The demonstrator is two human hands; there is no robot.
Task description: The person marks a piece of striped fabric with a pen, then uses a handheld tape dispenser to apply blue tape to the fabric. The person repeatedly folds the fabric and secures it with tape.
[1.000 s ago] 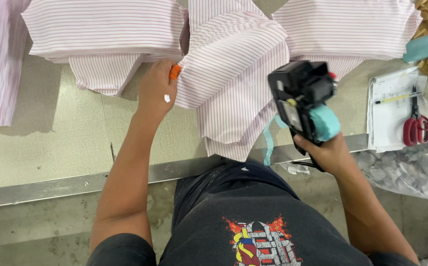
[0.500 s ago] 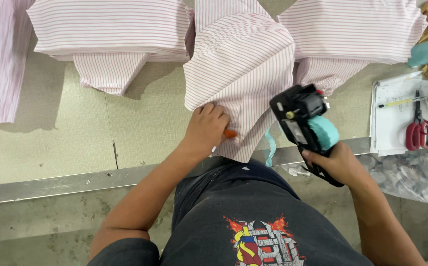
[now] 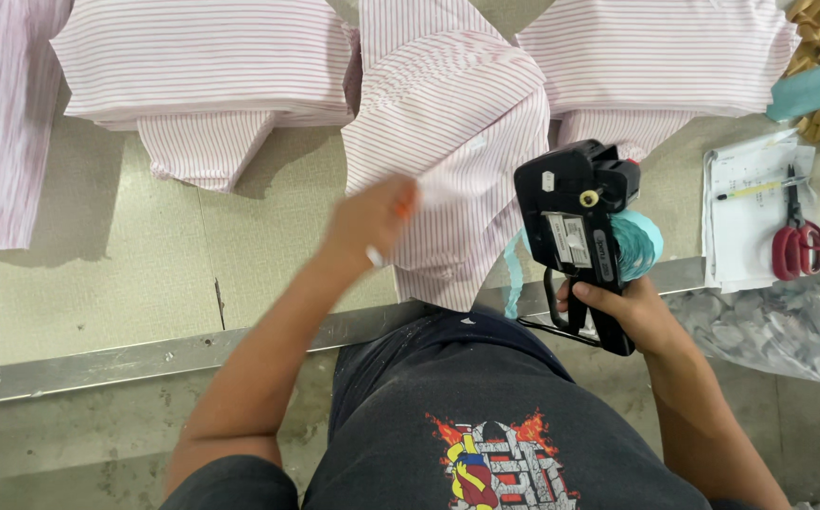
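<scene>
My right hand point(image 3: 617, 316) grips the handle of a black label gun point(image 3: 575, 227) with a teal label roll, held upright just past the table's front edge. My left hand point(image 3: 372, 222), blurred by motion, is at the left edge of a pink-striped fabric piece point(image 3: 457, 142) that lies in the middle of the table and hangs toward me. An orange cover shows on one fingertip, and the fingers pinch something small and white at the fabric's edge; I cannot tell what it is.
Stacks of pink-striped fabric lie at the back left point(image 3: 202, 66) and back right point(image 3: 655, 57), with more at the far left point(image 3: 4, 123). Red-handled scissors point(image 3: 797, 241) and a pen rest on papers point(image 3: 740, 217) at right. A metal rail point(image 3: 145, 359) edges the table.
My left hand went from the far stack down to the middle fabric's lower edge, then rose to its left edge. The label gun shifted slightly lower and right.
</scene>
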